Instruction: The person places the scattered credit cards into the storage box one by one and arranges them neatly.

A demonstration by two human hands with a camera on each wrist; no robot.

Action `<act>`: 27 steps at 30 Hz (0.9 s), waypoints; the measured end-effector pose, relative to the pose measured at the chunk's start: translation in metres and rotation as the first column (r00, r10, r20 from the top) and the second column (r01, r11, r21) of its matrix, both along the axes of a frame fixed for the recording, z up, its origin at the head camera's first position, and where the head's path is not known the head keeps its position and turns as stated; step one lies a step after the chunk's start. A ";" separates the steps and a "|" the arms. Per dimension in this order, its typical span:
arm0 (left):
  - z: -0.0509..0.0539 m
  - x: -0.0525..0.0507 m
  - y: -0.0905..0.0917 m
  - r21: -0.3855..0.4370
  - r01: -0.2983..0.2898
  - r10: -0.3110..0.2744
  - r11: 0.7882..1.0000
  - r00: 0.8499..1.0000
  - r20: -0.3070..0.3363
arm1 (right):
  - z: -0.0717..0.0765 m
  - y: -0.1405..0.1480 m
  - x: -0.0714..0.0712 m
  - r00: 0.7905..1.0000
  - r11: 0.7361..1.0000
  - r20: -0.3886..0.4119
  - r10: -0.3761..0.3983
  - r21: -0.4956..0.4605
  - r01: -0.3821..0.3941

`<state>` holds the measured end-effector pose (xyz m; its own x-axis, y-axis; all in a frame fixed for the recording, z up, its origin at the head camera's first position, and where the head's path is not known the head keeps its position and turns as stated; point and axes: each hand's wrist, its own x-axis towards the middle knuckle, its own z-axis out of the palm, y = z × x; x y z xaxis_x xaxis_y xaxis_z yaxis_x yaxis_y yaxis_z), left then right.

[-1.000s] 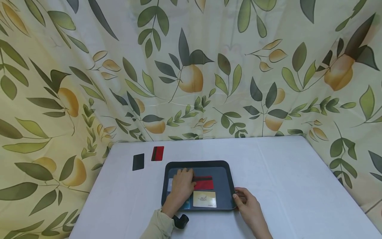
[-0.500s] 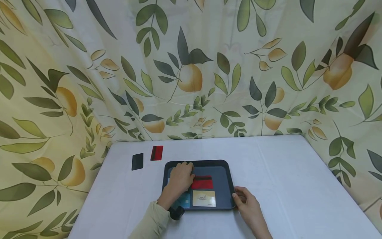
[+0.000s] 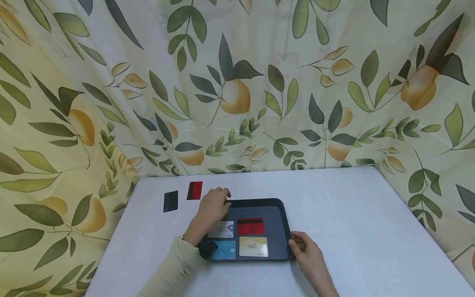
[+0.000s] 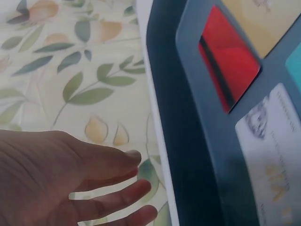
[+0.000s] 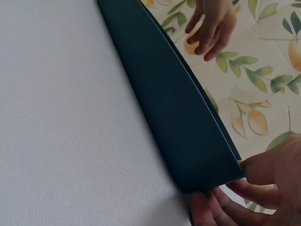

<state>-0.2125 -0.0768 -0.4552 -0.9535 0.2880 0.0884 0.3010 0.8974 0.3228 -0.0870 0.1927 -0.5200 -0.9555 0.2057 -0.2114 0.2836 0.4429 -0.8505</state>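
My left hand (image 3: 212,207) hovers over the back-left corner of a dark blue tray (image 3: 276,225); in the left wrist view its fingers are loosely extended and hold nothing. The right hand (image 3: 309,255) grips the tray's right edge near the front corner, thumb against the rim and fingers under it in the right wrist view. Inside the tray lie a white card (image 3: 224,231), a red card (image 3: 250,229) with a dark stripe, a blue card (image 3: 227,250) and a gold card (image 3: 254,247), in two rows. The left wrist partly covers the blue card.
On the white table (image 3: 334,214), behind and left of the tray, lie a black card (image 3: 170,201) and another red card (image 3: 194,190) with a dark stripe. A leaf-and-fruit patterned curtain (image 3: 237,123) hangs behind and beside the table.
My left hand has lifted from the left cards and moved back and left to the tray's far corner, uncovering the white card. The right hand stays at the tray edge.
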 end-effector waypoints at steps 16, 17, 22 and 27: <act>0.006 -0.053 -0.046 0.305 -0.130 0.097 0.944 0.988 0.123 | -0.001 -0.002 0.000 1.000 0.998 -0.001 -0.012 0.066 0.012; 0.006 -0.055 -0.048 0.299 -0.138 0.104 0.944 0.986 0.129 | 0.000 -0.002 0.000 1.000 0.998 0.000 -0.012 0.067 0.012; 0.001 -0.065 -0.056 0.276 -0.182 0.138 0.944 0.976 0.170 | 0.001 -0.001 -0.001 1.000 0.997 -0.001 -0.006 0.071 0.006; -0.003 -0.072 -0.064 0.194 -0.234 0.194 0.953 0.960 0.203 | 0.001 -0.001 -0.001 1.000 0.998 0.008 -0.005 0.067 0.005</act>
